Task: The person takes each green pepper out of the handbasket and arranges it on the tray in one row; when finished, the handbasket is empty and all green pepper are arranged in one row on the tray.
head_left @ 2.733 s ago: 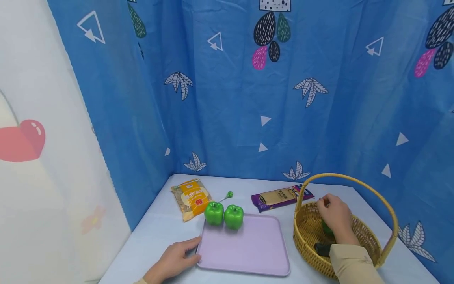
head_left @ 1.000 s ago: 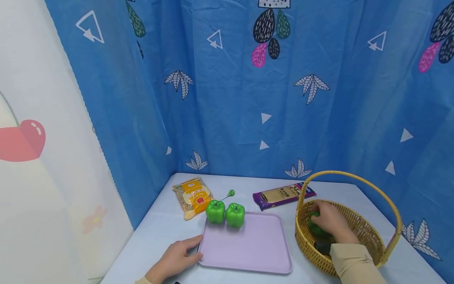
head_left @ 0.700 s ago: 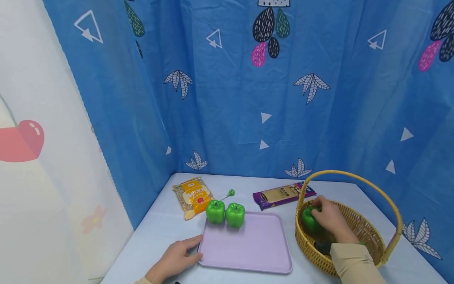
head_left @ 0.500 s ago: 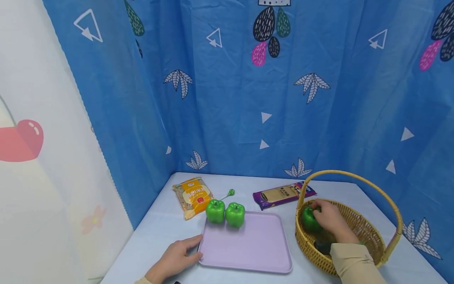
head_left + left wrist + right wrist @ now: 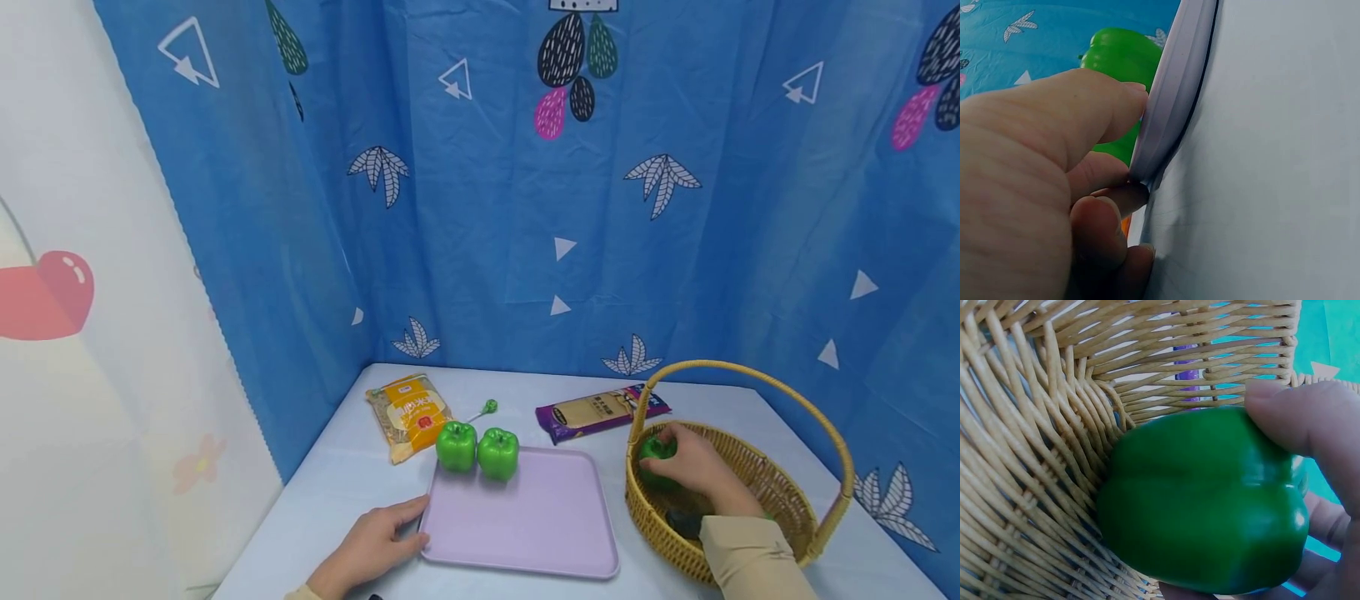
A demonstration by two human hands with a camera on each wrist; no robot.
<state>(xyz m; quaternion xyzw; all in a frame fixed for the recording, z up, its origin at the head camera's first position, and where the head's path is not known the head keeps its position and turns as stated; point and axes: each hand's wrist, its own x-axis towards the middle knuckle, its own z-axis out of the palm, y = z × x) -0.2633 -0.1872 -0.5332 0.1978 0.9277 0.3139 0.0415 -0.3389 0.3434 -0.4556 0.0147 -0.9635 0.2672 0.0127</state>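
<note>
My right hand (image 5: 693, 462) is inside the wicker basket (image 5: 663, 546), its thumb and fingers gripping a green bell pepper (image 5: 1204, 494). In the right wrist view this pepper lies on its side close against the woven wall. My left hand (image 5: 375, 542) rests at the left edge of the lilac tray (image 5: 540, 525), and the left wrist view has its thumb and fingertips against the rim (image 5: 1175, 94). Two more green bell peppers, a left one (image 5: 455, 447) and a right one (image 5: 498, 454), sit side by side at the tray's back left corner.
A dark object (image 5: 684, 522) lies in the basket near my right sleeve. Behind the tray are an orange-and-clear food packet (image 5: 411, 417), a small green-headed stick (image 5: 487, 407) and a purple packet (image 5: 600, 412). The basket's tall handle (image 5: 750, 371) arches over my right arm.
My right hand has lowered into the basket and taken hold of the bell pepper, which has shifted toward the basket's left wall. My left hand has stayed at the tray's edge.
</note>
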